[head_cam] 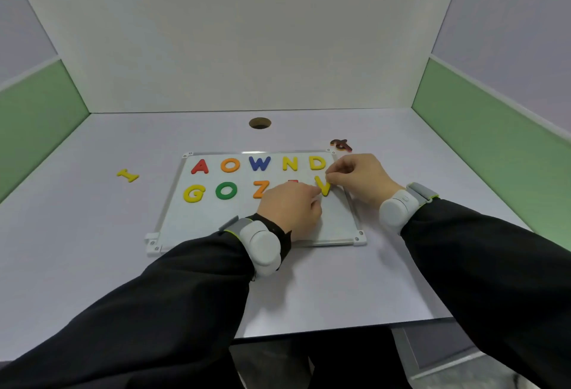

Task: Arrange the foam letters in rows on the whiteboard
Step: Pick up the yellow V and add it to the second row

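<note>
From my remote seat I saw the whiteboard (336, 228) lying flat at the centre of the frame on the pale table (92, 249). Its upper row read red A (200, 166), orange O (230, 165), blue W (260, 163), yellow N (290, 163) and yellow D (317, 163). The lower row held yellow G (194, 193), green O (226, 190), orange Z (260, 188) and a red letter (293, 181) – mostly hidden behind the knuckles, so I could not read it.

At the right end of that lower row sat the yellow V (323, 187). My right hand (355, 175) pinched the V's upper right tip between curled fingertips. My left hand (292, 206) lay over the board with its fingers curled, their tips touching the V's left side; whether it actually gripped the letter I could not tell.

Off the board, a yellow I (128, 175) lay alone on the table at the left of the frame. Just past the board's upper right corner lay a small pile of dark letters (341, 145) – brown and orange. A round hole (260, 123) showed in the table near the back wall. Both wrists wore grey bands over black sleeves.
</note>
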A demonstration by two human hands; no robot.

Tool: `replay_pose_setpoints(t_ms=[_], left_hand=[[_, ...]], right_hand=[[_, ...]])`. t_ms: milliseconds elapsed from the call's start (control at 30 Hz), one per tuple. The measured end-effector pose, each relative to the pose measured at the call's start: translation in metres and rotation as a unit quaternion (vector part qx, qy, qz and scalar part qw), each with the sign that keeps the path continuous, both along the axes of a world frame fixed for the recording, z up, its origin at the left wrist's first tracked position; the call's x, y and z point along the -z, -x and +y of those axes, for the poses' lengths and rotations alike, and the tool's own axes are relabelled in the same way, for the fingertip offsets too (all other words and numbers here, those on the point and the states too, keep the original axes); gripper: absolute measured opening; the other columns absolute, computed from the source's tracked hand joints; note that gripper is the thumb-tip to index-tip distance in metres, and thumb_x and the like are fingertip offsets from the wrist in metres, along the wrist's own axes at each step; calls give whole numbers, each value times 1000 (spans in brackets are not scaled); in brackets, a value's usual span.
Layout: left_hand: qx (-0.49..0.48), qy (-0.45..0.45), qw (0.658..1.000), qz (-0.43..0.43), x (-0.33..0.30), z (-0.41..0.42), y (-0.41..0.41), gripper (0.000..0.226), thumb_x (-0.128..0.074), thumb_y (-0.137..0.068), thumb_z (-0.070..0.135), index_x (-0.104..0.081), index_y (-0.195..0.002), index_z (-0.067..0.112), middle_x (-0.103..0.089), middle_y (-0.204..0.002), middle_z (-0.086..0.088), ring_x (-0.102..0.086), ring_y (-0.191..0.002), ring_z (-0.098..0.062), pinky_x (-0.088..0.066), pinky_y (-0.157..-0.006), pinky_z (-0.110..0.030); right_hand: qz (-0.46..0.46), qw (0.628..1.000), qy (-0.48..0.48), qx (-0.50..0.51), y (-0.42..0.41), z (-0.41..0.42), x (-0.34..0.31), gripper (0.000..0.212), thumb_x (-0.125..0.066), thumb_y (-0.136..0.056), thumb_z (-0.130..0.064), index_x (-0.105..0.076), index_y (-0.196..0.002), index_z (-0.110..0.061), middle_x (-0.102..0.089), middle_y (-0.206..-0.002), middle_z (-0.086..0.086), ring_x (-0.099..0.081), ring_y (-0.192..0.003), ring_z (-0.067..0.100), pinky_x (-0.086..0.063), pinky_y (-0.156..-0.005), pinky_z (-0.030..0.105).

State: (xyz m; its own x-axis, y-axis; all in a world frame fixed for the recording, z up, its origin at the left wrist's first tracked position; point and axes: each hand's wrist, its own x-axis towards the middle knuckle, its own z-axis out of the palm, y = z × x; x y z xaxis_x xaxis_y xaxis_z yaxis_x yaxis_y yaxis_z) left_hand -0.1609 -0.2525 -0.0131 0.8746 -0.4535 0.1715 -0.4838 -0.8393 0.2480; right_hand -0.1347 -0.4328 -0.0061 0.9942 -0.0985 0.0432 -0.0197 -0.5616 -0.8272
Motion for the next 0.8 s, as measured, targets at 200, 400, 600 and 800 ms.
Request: replay_pose_setpoints(t_ms=[200, 400, 600, 800], left_hand=[[4, -40, 999, -9, -1, -6, 4, 31, -36, -98, 31, -64, -110, 26, -54, -77, 4, -59, -76, -22, -46, -62, -30], [-3, -55, 998, -10, 0, -3, 9, 26, -36, -98, 31, -60, -101, 22, -53, -74, 1, -54, -71, -22, -39, -58, -28], [-4, -52, 999, -14, -2, -3, 12, 32, -36, -98, 30, -54, -124, 24, -55, -82, 0, -54, -72, -22, -41, -59, -30], [0, -57, 998, -10, -1, -5, 12, 33, -34, -99, 30, -53, -126, 26, -57, -82, 1, -56, -72, -21, -46, -61, -30]], right_hand=[[-13, 1000, 10, -24, 2, -1, 2, 5, -74, -81, -12, -77, -85, -13, -74, -82, -5, -66, -77, 6, -53, -77, 21], [-28, 999, 23, -20, 3, 1, 6, 6, -72, -82, -14, -76, -86, -14, -69, -77, -13, -57, -70, 1, -43, -69, 13], [-37, 999, 23, -14, 2, 3, 10, 4, -72, -82, -14, -76, -83, -14, -69, -76, -10, -53, -65, 3, -44, -67, 17], [-38, 999, 24, -8, 4, 4, 11, 5, -70, -84, -16, -75, -84, -15, -66, -72, -13, -51, -63, 4, -42, -66, 16]])
